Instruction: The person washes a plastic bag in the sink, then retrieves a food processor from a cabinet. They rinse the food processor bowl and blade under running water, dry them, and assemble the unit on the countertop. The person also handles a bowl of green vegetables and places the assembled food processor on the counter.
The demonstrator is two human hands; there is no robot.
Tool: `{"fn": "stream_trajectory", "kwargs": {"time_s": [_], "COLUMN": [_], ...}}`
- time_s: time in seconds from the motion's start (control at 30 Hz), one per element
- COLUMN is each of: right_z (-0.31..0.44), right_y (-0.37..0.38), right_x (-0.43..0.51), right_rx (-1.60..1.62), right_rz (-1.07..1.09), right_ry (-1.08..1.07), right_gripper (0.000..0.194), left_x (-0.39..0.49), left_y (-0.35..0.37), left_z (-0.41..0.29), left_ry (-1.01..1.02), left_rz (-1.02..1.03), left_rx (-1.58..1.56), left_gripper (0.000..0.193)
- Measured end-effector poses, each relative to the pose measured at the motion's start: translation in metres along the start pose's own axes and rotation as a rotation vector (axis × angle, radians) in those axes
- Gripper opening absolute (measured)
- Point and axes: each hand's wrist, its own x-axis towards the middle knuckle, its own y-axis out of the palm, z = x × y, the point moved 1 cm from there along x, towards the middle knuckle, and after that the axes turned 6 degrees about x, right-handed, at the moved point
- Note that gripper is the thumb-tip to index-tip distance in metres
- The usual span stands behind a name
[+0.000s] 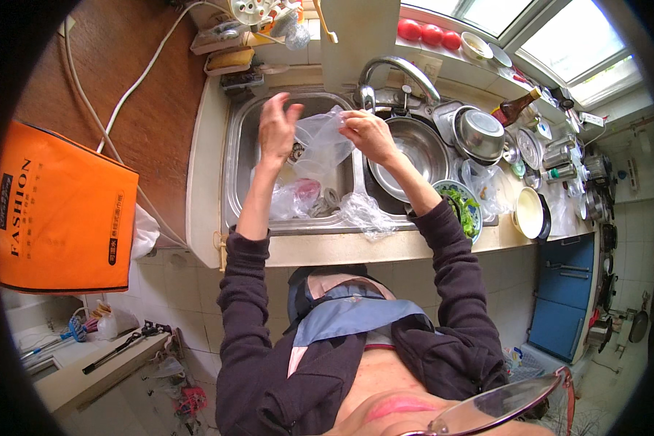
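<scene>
My right hand point(371, 135) pinches the edge of a clear plastic bag point(327, 141) that hangs over the left sink basin point(240, 163). To its left my left hand point(278, 126) is raised above the same basin, fingers apart and holding nothing. Lower in that basin lies another plastic bag point(286, 201) with something pink inside. A crumpled clear plastic bag point(365, 213) drapes over the divider and the sink's front rim. In the right basin rests a round stainless steel basin point(411, 158), partly behind my right forearm. The chrome faucet point(398, 65) arches above it.
A patterned bowl of leafy greens point(463, 210) stands right of the sink, near my right sleeve. Beyond it are an upturned metal bowl point(478, 128), a brown glass bottle point(515, 109) and a cream bowl point(528, 211). An orange bag point(68, 210) and a white cable point(136, 82) are on the left.
</scene>
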Motion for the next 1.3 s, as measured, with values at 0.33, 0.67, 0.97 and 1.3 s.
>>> {"fn": "stream_trajectory", "kwargs": {"time_s": [0.33,0.67,0.97,1.3], "right_z": [-0.009,-0.005,-0.015,-0.014], "right_y": [-0.005,-0.016,-0.025,-0.022], "right_x": [-0.003,-0.002,0.003,0.005], "right_rx": [0.330,0.405,0.936,0.687], "right_rz": [-0.086,-0.074,-0.013,-0.184], "right_ry": [0.096,0.189,0.322,0.229], "right_gripper": [0.015,0.013,0.018,0.014], "left_x": [-0.044,-0.033,-0.028,-0.026], "left_y": [0.035,0.011,0.014,0.006], "left_z": [0.050,0.029,0.027,0.017], "left_ry": [-0.844,-0.743,-0.631,-0.582], "left_rz": [0.273,0.363,0.298,0.273], "left_rx": [-1.407,-1.458,-1.190,-1.238], "left_gripper": [0.025,0.019,0.020,0.018]}}
